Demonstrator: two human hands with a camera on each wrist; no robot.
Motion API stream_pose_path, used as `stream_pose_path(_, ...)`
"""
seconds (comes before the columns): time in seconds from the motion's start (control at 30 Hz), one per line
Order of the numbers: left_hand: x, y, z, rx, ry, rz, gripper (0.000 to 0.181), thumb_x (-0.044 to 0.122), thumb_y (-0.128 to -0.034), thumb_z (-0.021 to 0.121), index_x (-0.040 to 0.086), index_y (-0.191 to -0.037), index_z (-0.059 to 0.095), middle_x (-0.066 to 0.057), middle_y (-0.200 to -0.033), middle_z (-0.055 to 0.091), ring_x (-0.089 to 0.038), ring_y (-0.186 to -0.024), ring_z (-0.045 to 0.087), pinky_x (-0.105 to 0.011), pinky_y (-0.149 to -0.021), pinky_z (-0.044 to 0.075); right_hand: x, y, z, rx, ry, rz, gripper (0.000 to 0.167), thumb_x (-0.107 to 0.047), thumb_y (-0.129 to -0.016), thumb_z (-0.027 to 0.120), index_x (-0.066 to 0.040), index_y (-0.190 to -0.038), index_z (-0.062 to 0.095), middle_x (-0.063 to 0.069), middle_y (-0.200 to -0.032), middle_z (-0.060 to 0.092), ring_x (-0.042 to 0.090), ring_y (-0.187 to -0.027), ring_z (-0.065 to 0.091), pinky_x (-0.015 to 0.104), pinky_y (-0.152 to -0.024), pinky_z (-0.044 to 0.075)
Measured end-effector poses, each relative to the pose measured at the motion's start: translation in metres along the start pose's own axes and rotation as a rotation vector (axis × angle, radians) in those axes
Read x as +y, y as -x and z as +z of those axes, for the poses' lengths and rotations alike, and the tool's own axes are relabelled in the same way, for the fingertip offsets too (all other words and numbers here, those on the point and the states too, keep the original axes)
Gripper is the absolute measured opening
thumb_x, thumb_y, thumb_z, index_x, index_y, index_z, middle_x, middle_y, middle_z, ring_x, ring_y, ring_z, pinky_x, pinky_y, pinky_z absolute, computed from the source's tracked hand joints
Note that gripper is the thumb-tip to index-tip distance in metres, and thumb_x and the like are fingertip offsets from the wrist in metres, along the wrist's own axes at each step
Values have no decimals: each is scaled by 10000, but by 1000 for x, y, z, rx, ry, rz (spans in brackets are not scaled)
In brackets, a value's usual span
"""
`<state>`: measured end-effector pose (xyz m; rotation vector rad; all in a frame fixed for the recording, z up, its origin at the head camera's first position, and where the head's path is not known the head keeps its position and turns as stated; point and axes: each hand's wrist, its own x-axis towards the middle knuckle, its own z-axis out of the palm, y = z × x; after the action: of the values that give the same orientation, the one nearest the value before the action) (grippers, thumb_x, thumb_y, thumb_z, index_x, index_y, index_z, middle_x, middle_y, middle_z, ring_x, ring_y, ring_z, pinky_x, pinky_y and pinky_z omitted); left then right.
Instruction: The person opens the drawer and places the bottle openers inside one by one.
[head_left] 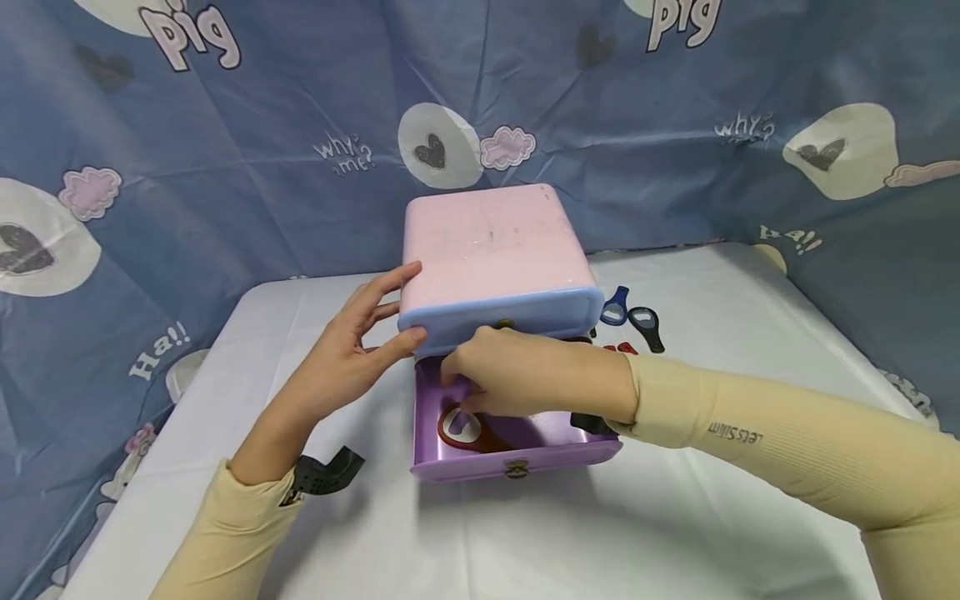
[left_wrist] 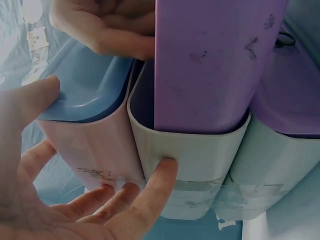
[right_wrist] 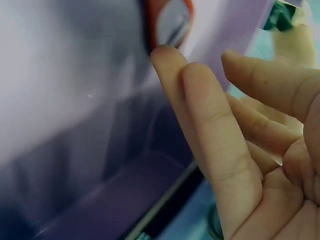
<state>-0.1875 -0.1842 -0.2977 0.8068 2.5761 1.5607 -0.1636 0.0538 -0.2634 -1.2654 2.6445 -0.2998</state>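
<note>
A small stacked drawer unit (head_left: 491, 242) with a pink top stands on the table. Its purple drawer (head_left: 517, 462) is pulled out, and a red ring-headed tool (head_left: 480, 442) lies inside it. My right hand (head_left: 502, 371) reaches into this drawer; in the right wrist view two straight fingertips (right_wrist: 167, 57) are by the red tool, the thumb apart. Against the unit's left side rests my left hand (head_left: 348, 358), fingers spread. In the left wrist view its thumb is by the blue drawer (left_wrist: 90, 95), and one fingertip touches the pale middle casing (left_wrist: 185, 155).
To the right behind the unit lie a blue ring-headed tool (head_left: 615, 307), a black one (head_left: 647, 328) and some red pieces (head_left: 626, 347) partly hidden by the right arm. A shut purple drawer (left_wrist: 290, 107) sits beneath the pulled-out one. A patterned blue cloth (head_left: 300, 167) hangs behind the table.
</note>
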Motion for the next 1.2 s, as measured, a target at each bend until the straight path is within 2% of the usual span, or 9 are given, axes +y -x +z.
stream_pose_path(0.2, -1, 2, 1, 1, 0, -5, 688, 236, -1053, 723, 457, -1624, 410, 148, -1735, 284, -341, -1565, 409, -451, -993, 640, 6, 25, -10, 62, -150, -36, 254, -148, -987, 794, -100, -1237, 781, -58, -930, 787, -3, -753, 670, 197, -751, 587)
stream_pose_path(0.4, -3, 3, 4, 0, 8, -17, 700, 223, -1045, 735, 447, -1625, 413, 117, -1734, 287, -344, -1556, 425, -460, -1001, 637, 24, 61, -18, 174, -312, -41, 220, -200, -997, 794, -148, -1211, 788, -92, -952, 776, 8, -772, 665, 232, -736, 598)
stream_pose_path(0.5, -3, 4, 5, 4, 9, -20, 701, 219, -1042, 738, 447, -1622, 418, 112, -1734, 284, -344, -1557, 426, -480, -1004, 635, 37, 80, -21, 226, -368, 16, 198, -225, -998, 795, -206, -1195, 796, -107, -969, 783, 33, -768, 696, 247, -723, 610)
stream_pose_path(0.63, -3, 4, 5, 10, 7, -23, 701, 226, -1040, 742, 451, -1621, 419, 121, -1735, 285, -335, -1557, 429, -470, -1005, 635, 53, 106, -24, 288, -424, 134, 185, -241, -1008, 783, -245, -1193, 796, -104, -917, 795, 84, -766, 748, 267, -683, 615)
stream_pose_path(0.77, -3, 4, 3, 16, 3, -21, 700, 228, -1041, 742, 455, -1619, 419, 128, -1733, 286, -331, -1557, 430, -443, -999, 639, 74, 125, -24, 383, -424, 201, 172, -218, -1011, 779, -223, -1181, 805, -62, -904, 791, 96, -721, 720, 259, -648, 588)
stream_pose_path(0.93, -2, 1, 1, 16, 1, -3, 697, 232, -1044, 738, 457, -1620, 417, 136, -1733, 287, -332, -1556, 428, -429, -997, 639, 108, 139, -19, 488, -407, 281, 138, -160, -1004, 779, -171, -1138, 813, -22, -875, 787, 112, -688, 716, 250, -650, 598)
stream_pose_path(1.07, -1, 0, 1, 20, 1, 2, 697, 230, -1043, 739, 457, -1618, 419, 138, -1731, 291, -330, -1554, 429, -444, -1000, 638, 133, 147, -13, 542, -430, 362, 252, -136, -1011, 763, -122, -1262, 759, -34, -912, 798, 92, -741, 760, 246, -698, 632)
stream_pose_path(1.2, 0, -1, 2, 16, 10, 4, 703, 213, -1040, 740, 446, -1622, 420, 114, -1731, 292, -332, -1555, 430, -482, -1010, 631, 152, 156, -3, 592, -477, 409, 395, -130, -1024, 746, -80, -1407, 661, -103, -973, 776, 61, -800, 776, 237, -721, 644)
